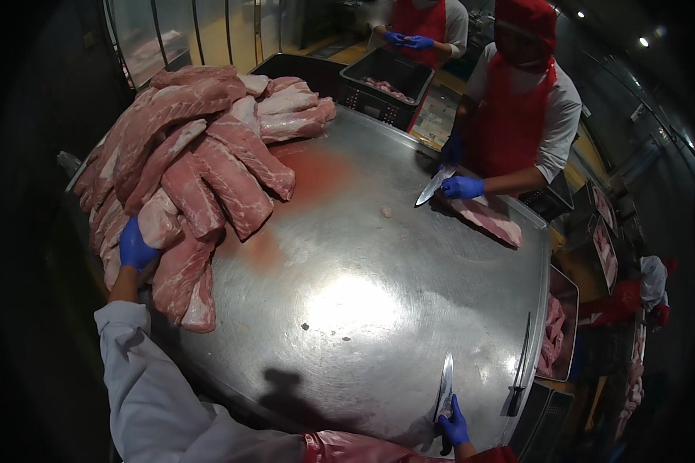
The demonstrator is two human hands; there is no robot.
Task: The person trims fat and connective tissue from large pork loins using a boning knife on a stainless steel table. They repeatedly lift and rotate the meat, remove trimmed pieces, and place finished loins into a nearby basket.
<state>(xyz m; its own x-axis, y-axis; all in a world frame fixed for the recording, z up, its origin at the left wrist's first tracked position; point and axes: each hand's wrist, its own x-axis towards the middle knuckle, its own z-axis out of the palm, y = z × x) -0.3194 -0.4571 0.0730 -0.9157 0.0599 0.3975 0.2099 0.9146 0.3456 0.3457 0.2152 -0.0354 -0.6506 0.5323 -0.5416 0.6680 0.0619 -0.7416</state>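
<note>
My left hand [136, 245], in a blue glove, grips the rounded near end of a pork loin [161, 219] at the front left of a large pile of loins [185, 127]. Some of its fingers are hidden against the meat. At the table's near right edge, my right hand [454, 423], also blue-gloved, is closed round the handle of a knife [446, 384]. The blade points away from me, over the steel table [339, 239].
A sharpening steel [520, 370] lies along the right edge. Across the table, a co-worker in a red apron [511, 123] cuts a meat strip [482, 218] with a knife [434, 185]. Black crates [388, 77] stand behind; a bin of meat [559, 324] is at the right.
</note>
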